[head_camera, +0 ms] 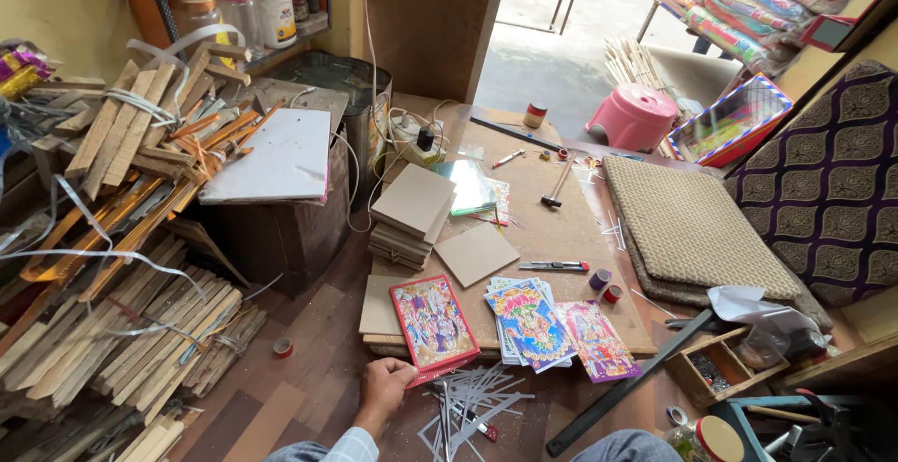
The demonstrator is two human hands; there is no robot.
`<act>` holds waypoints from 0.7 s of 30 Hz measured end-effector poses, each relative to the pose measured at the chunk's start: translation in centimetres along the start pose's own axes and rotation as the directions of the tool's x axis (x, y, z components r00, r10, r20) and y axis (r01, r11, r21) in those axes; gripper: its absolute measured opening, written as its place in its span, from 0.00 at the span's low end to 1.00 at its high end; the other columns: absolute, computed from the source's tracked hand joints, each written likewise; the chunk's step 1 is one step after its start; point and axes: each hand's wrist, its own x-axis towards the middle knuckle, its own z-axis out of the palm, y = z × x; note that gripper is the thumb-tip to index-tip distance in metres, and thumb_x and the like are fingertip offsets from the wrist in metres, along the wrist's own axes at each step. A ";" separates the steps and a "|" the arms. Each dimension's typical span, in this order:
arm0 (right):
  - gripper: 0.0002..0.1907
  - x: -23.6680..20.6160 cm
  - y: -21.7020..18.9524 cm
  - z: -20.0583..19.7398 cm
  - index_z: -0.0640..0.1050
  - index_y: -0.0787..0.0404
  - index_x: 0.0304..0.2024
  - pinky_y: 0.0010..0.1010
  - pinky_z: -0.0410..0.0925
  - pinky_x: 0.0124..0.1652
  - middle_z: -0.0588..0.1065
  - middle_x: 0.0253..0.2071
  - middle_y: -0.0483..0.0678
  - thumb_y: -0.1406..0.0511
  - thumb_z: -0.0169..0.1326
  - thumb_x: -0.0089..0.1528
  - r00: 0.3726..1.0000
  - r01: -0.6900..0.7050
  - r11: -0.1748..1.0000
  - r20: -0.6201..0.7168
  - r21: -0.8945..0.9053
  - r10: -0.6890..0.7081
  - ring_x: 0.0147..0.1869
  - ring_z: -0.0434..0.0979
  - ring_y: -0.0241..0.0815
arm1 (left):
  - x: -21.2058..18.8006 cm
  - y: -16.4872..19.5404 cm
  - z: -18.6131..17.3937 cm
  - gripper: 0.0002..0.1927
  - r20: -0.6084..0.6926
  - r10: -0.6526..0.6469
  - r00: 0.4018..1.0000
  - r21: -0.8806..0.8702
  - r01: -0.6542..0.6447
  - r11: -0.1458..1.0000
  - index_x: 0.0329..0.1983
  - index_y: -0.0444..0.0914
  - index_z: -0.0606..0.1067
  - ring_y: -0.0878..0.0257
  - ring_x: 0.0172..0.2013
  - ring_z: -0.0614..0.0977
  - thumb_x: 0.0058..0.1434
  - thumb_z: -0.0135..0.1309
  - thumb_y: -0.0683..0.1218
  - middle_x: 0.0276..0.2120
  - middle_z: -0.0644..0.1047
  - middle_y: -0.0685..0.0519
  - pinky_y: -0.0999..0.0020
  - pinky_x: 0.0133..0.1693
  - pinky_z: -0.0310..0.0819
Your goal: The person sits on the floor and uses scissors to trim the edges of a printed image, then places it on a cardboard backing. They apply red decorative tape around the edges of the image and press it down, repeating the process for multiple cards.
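My left hand (384,387) reaches forward at the bottom middle and grips the near edge of a red-framed colourful picture (433,324) lying on a low brown board (524,238). To the right of that picture lie a stack of colourful prints (528,322) and one loose print (598,339). Grey cut strips (465,404) are scattered on the floor just right of the hand. My right hand is out of view.
A stack of brown backing boards (410,215) and a single square board (475,254) lie further back. A hammer (557,185), a utility knife (554,266), tape rolls (605,285), a long black ruler (629,382), a woven mat (697,228) and a wood-strip pile (122,266) surround the board.
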 end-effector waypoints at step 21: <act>0.28 5.5 9.4 7.4 0.76 0.67 0.56 0.24 0.56 0.18 0.73 0.23 0.48 0.53 0.54 0.62 0.958 -0.103 0.548 0.230 0.830 -0.168 0.18 0.68 0.35 | 1.7 -3.7 0.4 0.06 -0.008 0.055 0.998 -0.117 -0.056 0.992 0.27 0.35 0.80 0.66 0.17 0.77 0.51 0.61 0.44 0.20 0.79 0.52 0.68 0.19 0.70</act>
